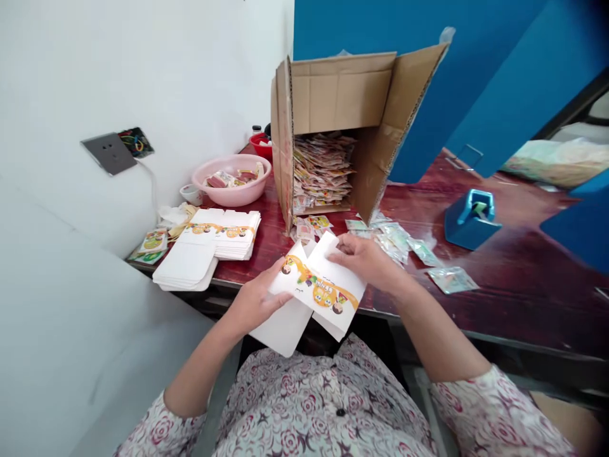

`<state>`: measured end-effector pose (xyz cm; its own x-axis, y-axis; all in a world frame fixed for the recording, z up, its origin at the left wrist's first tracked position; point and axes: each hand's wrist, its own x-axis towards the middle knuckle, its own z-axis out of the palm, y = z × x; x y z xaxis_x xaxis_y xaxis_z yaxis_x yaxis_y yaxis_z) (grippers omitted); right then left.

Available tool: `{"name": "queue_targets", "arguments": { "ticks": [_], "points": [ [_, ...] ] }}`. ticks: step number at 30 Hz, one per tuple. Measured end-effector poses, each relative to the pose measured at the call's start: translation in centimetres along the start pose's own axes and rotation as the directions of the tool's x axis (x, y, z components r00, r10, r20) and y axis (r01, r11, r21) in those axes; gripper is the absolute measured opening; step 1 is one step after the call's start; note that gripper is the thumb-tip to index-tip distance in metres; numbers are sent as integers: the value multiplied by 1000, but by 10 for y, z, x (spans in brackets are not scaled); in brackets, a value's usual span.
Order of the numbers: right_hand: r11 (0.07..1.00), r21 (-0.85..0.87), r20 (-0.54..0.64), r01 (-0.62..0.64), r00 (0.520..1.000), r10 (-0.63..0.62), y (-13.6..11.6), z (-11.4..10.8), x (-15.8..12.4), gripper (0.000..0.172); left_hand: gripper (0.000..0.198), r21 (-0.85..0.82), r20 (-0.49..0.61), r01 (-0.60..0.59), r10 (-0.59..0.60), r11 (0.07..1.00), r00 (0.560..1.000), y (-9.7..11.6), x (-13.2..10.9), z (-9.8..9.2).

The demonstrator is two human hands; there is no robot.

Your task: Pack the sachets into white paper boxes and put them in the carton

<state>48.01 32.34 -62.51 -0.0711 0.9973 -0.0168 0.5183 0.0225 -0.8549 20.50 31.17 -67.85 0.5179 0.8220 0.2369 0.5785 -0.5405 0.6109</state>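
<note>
In both hands I hold a flat white printed carton blank with an orange band and cartoon faces. My left hand grips its lower left side, and my right hand pinches its upper edge. A stack of folded white blanks lies to the left of my left hand. Loose foil sachets lie to the right, just past my right hand. An open cardboard box packed with sachets stands ahead of my hands.
The dark red wooden table carries a pink plastic basin holding packets, a small red bowl, and a blue tape dispenser. A wall socket with exposed coloured wires sits on the white wall. Blue partition panels rise behind.
</note>
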Motion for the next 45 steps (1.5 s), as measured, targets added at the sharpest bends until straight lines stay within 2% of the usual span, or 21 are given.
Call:
{"name": "queue_targets", "arguments": {
  "ticks": [2, 4, 6, 9, 11, 13, 16, 17, 18, 20, 22, 24, 26, 29, 31, 33, 35, 37, 40, 42, 45],
  "points": [
    [975, 220, -6, -17, 1000, 18, 1, 7, -2, 28, 65, -43, 124, -8, 14, 999, 992, 6, 4, -3],
    [949, 308, -95, 72, 994, -44, -4, 18, -5, 29, 62, -274, 256, 52, 20, 960, 966, 17, 10, -11],
    [937, 249, -210, 246, 958, -196, -13, 31, -5, 27, 59, -540, 365, 208, 5, 816, 931, 29, 18, -17],
    [861, -33, -290, 508, 819, -495, -30, 45, 0, 22, 53, -703, 448, 418, -98, 576, 889, 41, 29, -20],
    [770, -212, -302, 602, 709, -637, -36, 42, 6, 17, 44, -738, 422, 457, -189, 496, 887, 40, 33, -19],
    [731, -328, -370, 598, 631, -682, -33, 28, 9, 23, 37, -776, 328, 426, -281, 466, 902, 32, 36, -17],
    [826, -334, -580, 453, 592, -559, -14, 1, 4, 43, 38, -843, 125, 323, -429, 429, 895, 18, 37, -12],
    [877, -266, -632, 400, 615, -472, -5, -4, 0, 50, 41, -871, 76, 288, -470, 398, 879, 14, 38, -10],
    [922, -158, -642, 353, 673, -367, 4, -7, -4, 57, 46, -898, 47, 258, -505, 356, 862, 13, 39, -7],
    [964, 126, -517, 235, 845, -139, 20, -1, -12, 62, 55, -939, 42, 219, -544, 265, 838, 12, 40, 2],
    [930, 355, -347, 93, 937, 39, 33, 13, -19, 56, 57, -957, 93, 223, -536, 184, 839, 14, 41, 11],
    [889, 457, -313, 43, 943, 116, 42, 26, -21, 50, 55, -956, 205, 280, -487, 86, 849, 14, 39, 18],
    [904, 423, -373, 63, 921, 111, 47, 32, -21, 50, 55, -936, 333, 350, -414, -37, 847, 11, 35, 23],
    [995, 68, -511, 74, 859, -29, 46, 26, -21, 62, 58, -912, 410, 386, -341, -138, 846, 6, 30, 27],
    [970, -236, -590, 63, 784, -195, 37, 20, -24, 64, 59, -908, 419, 398, -290, -132, 860, 7, 27, 28],
    [932, -360, -562, 42, 787, -253, 26, 16, -28, 56, 60, -900, 435, 423, -205, -103, 877, 12, 26, 27],
    [959, -283, -430, 19, 891, -145, 17, 15, -31, 46, 60, -890, 456, 450, -106, -77, 884, 19, 24, 25],
    [998, -59, -242, -27, 970, 12, 13, 15, -32, 38, 60, -881, 472, 469, -40, -67, 881, 24, 21, 24],
    [965, 243, -30, -103, 993, 114, 14, 13, -34, 38, 62, -881, 464, 463, 16, -101, 886, 26, 16, 28],
    [949, 315, -10, -29, 999, 34, 11, 10, -37, 36, 68, -881, 452, 455, 52, -133, 891, 24, 13, 31],
    [918, 305, -158, 255, 964, -215, -3, 1, -41, 26, 81, -904, 415, 413, 5, -109, 910, 25, 14, 27]
  ]
}}
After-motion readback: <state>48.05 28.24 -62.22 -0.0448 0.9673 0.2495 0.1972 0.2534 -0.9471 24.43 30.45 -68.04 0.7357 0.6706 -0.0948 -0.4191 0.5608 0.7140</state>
